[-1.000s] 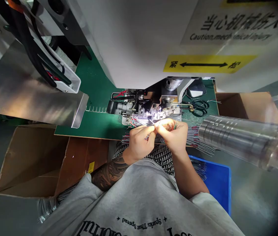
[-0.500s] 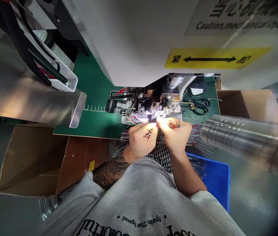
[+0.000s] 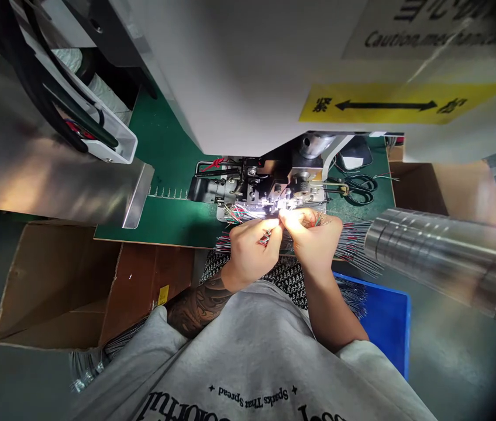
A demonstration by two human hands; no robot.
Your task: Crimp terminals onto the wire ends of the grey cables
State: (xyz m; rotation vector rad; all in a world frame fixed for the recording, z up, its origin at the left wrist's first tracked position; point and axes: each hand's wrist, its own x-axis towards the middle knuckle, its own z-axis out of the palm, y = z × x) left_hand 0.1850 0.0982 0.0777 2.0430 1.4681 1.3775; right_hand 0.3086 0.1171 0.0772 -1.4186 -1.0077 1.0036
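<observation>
Both hands meet at the lit front of a crimping machine (image 3: 269,181). My left hand (image 3: 253,248) is closed, thumb and forefinger pinched together, with thin coloured wires (image 3: 265,238) showing in its grip. Close against it, my right hand (image 3: 317,238) is closed too; its thumb and forefinger pinch near the bright working point, and red and green wire ends (image 3: 317,221) show at its curled fingers. Glare hides the exact wire tips there. Beneath the hands, a spread of grey-sheathed wires (image 3: 355,248) lies along the bench edge.
A strip of metal terminals (image 3: 169,193) runs over the green bench (image 3: 164,225) to the machine. A shiny metal cylinder (image 3: 432,257) juts in at right. Below are a cardboard box (image 3: 55,286) at left and a blue bin (image 3: 391,327) at right. The white machine housing (image 3: 239,76) overhangs.
The view has shifted slightly, so the housing label and the metal cylinder sit a little further right. Both hands keep nearly the same pinch and place.
</observation>
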